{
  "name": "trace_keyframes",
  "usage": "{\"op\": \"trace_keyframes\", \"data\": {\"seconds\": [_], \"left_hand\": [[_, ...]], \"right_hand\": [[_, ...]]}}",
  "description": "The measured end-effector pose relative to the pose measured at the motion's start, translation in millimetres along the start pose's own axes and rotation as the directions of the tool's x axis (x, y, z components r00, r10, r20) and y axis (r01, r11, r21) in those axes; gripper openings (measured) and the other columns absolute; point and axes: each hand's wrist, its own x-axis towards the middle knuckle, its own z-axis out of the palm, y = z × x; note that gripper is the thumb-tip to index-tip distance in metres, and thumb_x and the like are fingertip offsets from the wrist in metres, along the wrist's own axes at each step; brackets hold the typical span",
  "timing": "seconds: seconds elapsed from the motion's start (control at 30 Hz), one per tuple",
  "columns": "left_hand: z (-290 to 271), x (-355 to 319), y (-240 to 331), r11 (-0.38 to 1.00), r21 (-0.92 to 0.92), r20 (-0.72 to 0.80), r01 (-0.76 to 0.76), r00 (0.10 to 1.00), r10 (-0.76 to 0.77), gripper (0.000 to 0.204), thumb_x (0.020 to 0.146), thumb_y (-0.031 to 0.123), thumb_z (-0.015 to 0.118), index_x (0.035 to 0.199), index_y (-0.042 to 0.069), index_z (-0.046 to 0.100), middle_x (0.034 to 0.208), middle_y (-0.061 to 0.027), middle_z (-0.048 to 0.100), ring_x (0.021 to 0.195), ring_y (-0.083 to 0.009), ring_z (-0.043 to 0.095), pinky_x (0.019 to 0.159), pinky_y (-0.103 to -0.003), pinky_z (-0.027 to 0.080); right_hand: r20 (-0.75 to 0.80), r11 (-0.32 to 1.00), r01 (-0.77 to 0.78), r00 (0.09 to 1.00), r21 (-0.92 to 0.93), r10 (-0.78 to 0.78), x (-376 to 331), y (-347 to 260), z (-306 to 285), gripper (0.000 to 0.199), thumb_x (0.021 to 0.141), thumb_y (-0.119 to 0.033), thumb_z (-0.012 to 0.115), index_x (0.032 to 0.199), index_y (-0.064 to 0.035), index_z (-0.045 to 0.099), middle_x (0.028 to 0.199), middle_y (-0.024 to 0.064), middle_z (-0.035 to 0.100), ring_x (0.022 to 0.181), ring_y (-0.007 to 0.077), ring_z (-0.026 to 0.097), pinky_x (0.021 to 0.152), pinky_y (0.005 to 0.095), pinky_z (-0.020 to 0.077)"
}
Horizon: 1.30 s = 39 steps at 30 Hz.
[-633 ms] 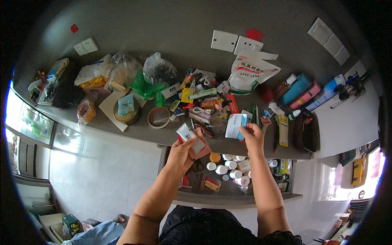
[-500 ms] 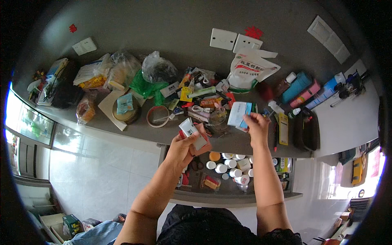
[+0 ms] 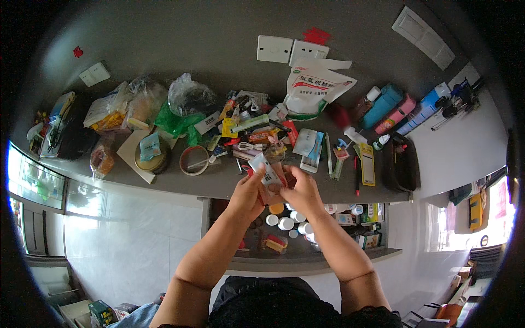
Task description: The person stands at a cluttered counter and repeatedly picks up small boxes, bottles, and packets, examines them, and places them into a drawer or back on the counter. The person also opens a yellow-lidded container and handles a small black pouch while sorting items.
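Over the counter's front edge, my left hand [image 3: 249, 194] is closed around a white and grey flat packet [image 3: 264, 168]. Reddish, partly see-through wrapping shows behind that packet. Close beside it, my right hand [image 3: 302, 191] pinches the right side of the same bundle, its fingertips partly hidden. A white and blue packet [image 3: 309, 143] lies on the counter beyond my right hand. A roll of tape [image 3: 196, 160] lies to the left of my hands, and a coiled white cable [image 3: 251, 146] lies just behind them.
Below my hands an open drawer [image 3: 306, 267] holds several white bottles and small boxes. The counter carries a large white pouch [image 3: 314, 93], a green plastic bag [image 3: 178, 121], a round tin [image 3: 151, 159], a dark tray [image 3: 399, 169] and a yellow-framed card [image 3: 367, 164].
My right hand has let go of the white and blue packet on the counter and moved left and toward me, meeting my left hand at the held packet. The view has shifted slightly.
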Motion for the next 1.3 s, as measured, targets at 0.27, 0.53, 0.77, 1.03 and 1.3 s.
{"op": "trace_keyframes", "data": {"seconds": [0.27, 0.53, 0.77, 1.03, 1.3], "left_hand": [[6.4, -5.1, -1.6, 0.975, -0.222, 0.053, 0.007, 0.999, 0.005, 0.050, 0.094, 0.044, 0.031, 0.121, 0.004, 0.042, 0.116, -0.0151, 0.052, 0.110, -0.0293, 0.051, 0.095, -0.048, 0.039], [-16.9, -2.6, -8.8, 0.972, -0.208, -0.218, -0.113, 0.974, 0.066, 0.035, 0.096, 0.034, 0.035, 0.109, 0.005, 0.049, 0.101, -0.0107, 0.059, 0.093, -0.0271, 0.060, 0.086, -0.045, 0.047], [2.8, -12.2, -6.8, 0.956, -0.275, -0.224, -0.105, 0.974, 0.043, 0.042, 0.095, 0.039, 0.035, 0.112, 0.003, 0.049, 0.106, -0.0155, 0.055, 0.100, -0.0292, 0.055, 0.088, -0.046, 0.045], [-10.0, -27.8, -16.3, 0.973, -0.133, -0.127, -0.189, 0.977, 0.172, 0.028, 0.095, 0.026, 0.042, 0.107, 0.003, 0.050, 0.100, -0.0103, 0.057, 0.092, -0.0239, 0.058, 0.084, -0.043, 0.047], [-38.1, -30.6, -1.0, 0.927, -0.274, -0.355, -0.255, 0.923, 0.149, 0.023, 0.094, 0.022, 0.044, 0.105, 0.002, 0.050, 0.098, -0.0097, 0.058, 0.090, -0.0246, 0.059, 0.084, -0.044, 0.047]], "right_hand": [[0.060, 0.717, -0.274, 0.949, 0.640, 0.309, -4.2, 14.5, -9.7, 0.022, 0.076, -0.014, 0.070, 0.091, -0.0013, 0.060, 0.084, 0.0086, 0.064, 0.079, 0.0137, 0.061, 0.068, 0.0256, 0.0462], [0.110, 0.261, -0.216, 0.923, 0.941, 0.369, -13.3, -3.6, -23.8, 0.020, 0.082, -0.007, 0.061, 0.101, -0.0039, 0.057, 0.091, 0.0070, 0.063, 0.083, 0.0169, 0.062, 0.072, 0.0313, 0.0520], [0.094, 0.752, -0.321, 0.940, 0.576, 0.329, -27.8, -3.6, 4.3, 0.021, 0.080, -0.016, 0.064, 0.095, -0.0009, 0.060, 0.079, 0.0045, 0.061, 0.068, 0.0092, 0.054, 0.062, 0.0243, 0.0423], [0.133, 0.785, -0.370, 0.926, 0.497, 0.352, -29.7, 24.1, 11.7, 0.029, 0.082, -0.020, 0.063, 0.102, 0.0012, 0.059, 0.085, 0.0075, 0.063, 0.074, 0.0133, 0.057, 0.068, 0.0255, 0.0437], [-0.466, 0.898, -0.123, 0.820, 0.422, 0.332, 66.9, 97.9, -86.6, 0.032, 0.077, -0.019, 0.066, 0.100, 0.0004, 0.057, 0.091, 0.0104, 0.061, 0.076, 0.0165, 0.059, 0.063, 0.0296, 0.0460]]}}
